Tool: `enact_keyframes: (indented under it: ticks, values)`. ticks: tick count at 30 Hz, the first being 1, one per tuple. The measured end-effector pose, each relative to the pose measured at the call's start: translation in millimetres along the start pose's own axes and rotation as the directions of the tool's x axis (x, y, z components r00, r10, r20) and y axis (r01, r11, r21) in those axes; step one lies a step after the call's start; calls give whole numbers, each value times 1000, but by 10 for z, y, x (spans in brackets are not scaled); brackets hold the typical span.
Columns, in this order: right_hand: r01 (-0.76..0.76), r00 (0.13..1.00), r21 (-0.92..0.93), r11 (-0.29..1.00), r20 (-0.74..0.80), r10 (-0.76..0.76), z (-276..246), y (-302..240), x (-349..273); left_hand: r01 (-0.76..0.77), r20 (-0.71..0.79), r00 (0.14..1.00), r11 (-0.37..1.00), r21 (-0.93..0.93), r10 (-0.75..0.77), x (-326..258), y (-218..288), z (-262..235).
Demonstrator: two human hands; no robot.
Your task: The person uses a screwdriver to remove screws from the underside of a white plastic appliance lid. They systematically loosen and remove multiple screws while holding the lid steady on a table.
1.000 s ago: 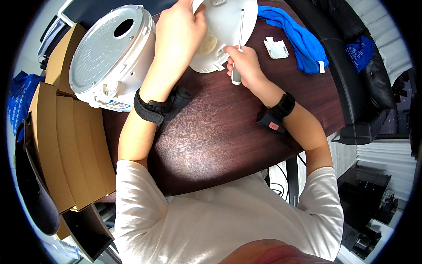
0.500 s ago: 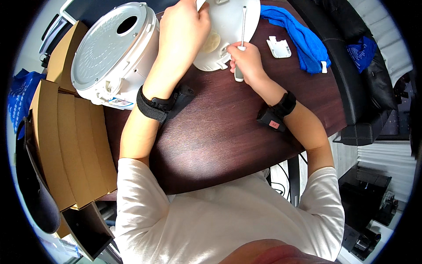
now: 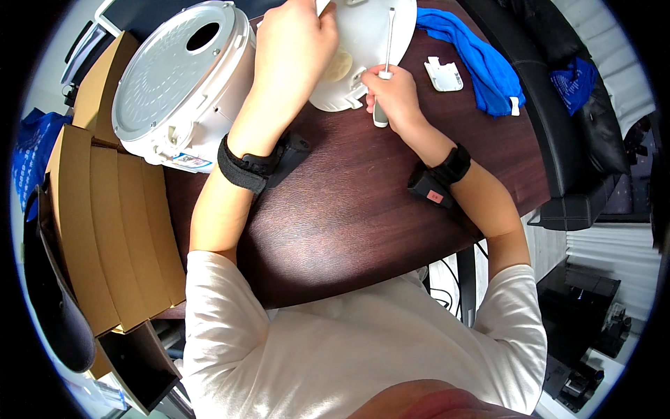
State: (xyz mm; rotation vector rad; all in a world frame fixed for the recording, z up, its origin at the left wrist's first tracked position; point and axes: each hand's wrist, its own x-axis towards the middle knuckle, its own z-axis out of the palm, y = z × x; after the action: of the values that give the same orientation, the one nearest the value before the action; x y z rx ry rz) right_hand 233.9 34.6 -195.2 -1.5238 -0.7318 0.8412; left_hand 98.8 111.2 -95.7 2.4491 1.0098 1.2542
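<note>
On the dark brown counter (image 3: 335,209), the left hand (image 3: 296,35) presses down on a white domed plastic cover (image 3: 363,49) that lies at the far edge. The right hand (image 3: 391,98) is closed around the handle of a screwdriver (image 3: 385,66), whose slim shaft points away from the person and lies across the cover. Both wrists wear black bands. To the left of the cover stands a white round appliance body (image 3: 178,84), turned bottom up, with a dark hole in its base. A small white plastic clip (image 3: 444,74) lies just right of the cover, beside a crumpled blue cloth (image 3: 474,49). Folded cardboard boxes (image 3: 91,209) are stacked along the counter's left edge.
</note>
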Motion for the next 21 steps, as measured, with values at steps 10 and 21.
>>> enact_keyframes:
  ticks: [10,21]
  values:
    - [-38,999,80,996,9,37,3,-13,-12,-9,-11,1000,1000,4,9,-4,-3,-12]
    - [-93,971,-104,990,211,114,-455,-118,-92,-7,-10,1000,996,-84,6,-11,16,-47]
